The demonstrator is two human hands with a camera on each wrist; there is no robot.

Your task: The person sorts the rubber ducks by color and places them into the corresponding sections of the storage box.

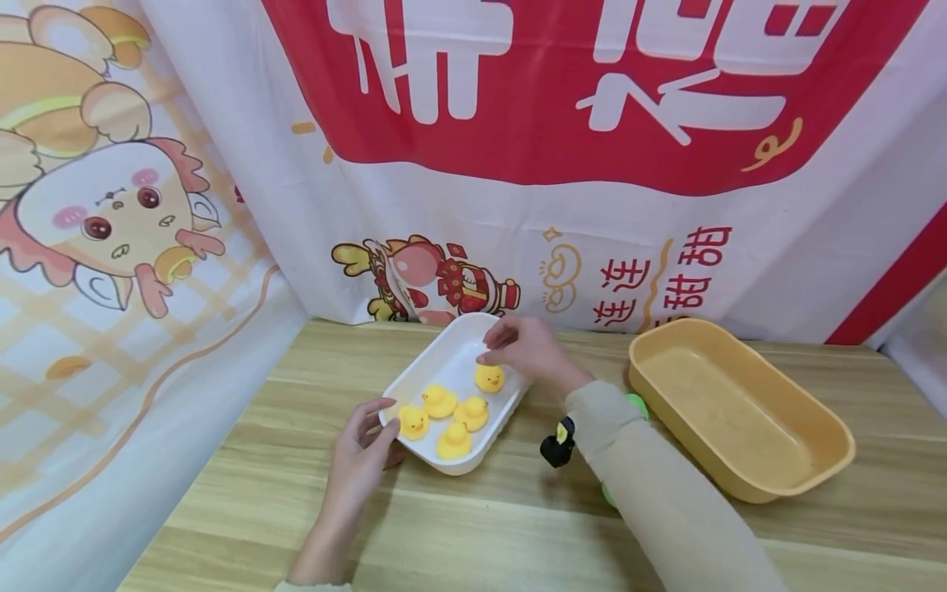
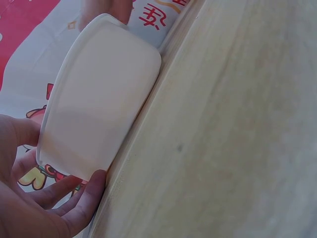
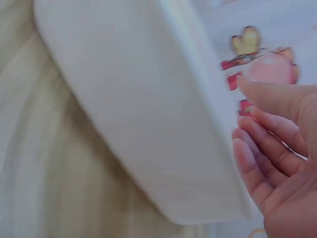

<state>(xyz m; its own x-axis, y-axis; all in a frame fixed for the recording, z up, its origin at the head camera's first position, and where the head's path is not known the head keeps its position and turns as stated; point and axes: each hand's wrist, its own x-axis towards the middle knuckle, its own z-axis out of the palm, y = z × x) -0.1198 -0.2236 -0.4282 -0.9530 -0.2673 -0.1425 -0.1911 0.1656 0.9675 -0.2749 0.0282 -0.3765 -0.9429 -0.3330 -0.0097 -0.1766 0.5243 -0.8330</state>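
Note:
A white plastic basin (image 1: 459, 362) stands on the wooden table with several yellow rubber ducks (image 1: 455, 441) in it. At its near left corner my left hand (image 1: 364, 444) grips the rim, thumb on top and fingers along the outer wall. The left wrist view shows those fingers (image 2: 91, 198) low against the basin's end. Over the basin's right side hovers my right hand (image 1: 528, 353), fingertips just above a rubber duck (image 1: 489, 378) lying apart from the others. In the right wrist view, a gap shows between thumb and fingers (image 3: 247, 158), with nothing held.
A larger tan basin (image 1: 740, 411) stands on the right of the wooden table (image 1: 296, 436). Something green (image 1: 636, 404) shows partly from behind my right sleeve. A printed cloth (image 1: 577, 214) hangs along the table's back edge, and another (image 1: 133, 345) on the left.

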